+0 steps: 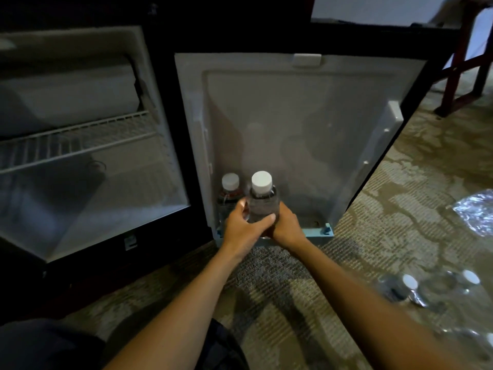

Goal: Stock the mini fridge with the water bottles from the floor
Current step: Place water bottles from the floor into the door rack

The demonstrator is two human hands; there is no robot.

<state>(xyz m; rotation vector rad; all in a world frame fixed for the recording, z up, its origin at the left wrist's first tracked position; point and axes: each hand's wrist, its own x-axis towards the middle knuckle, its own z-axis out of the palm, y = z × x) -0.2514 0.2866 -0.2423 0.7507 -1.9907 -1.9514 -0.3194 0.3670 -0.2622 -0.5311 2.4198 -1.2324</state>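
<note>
The mini fridge [88, 161] stands open at the left, its door [293, 124] swung wide toward me. A clear water bottle [262, 201] with a white cap is upright at the door's bottom shelf [317, 232]. My left hand [244, 228] and my right hand [286, 227] both wrap around its lower half. A second white-capped bottle [230, 190] stands in the shelf just left of it, against the door's hinge side. More bottles [426, 289] lie on the carpet at the right, partly blurred.
A wire rack [77, 140] crosses the fridge interior. Crumpled clear plastic wrap [477, 212] lies on the patterned carpet at the right edge. Dark red furniture legs [464, 76] stand at the upper right. My dark-clothed knee [48, 345] is at the bottom left.
</note>
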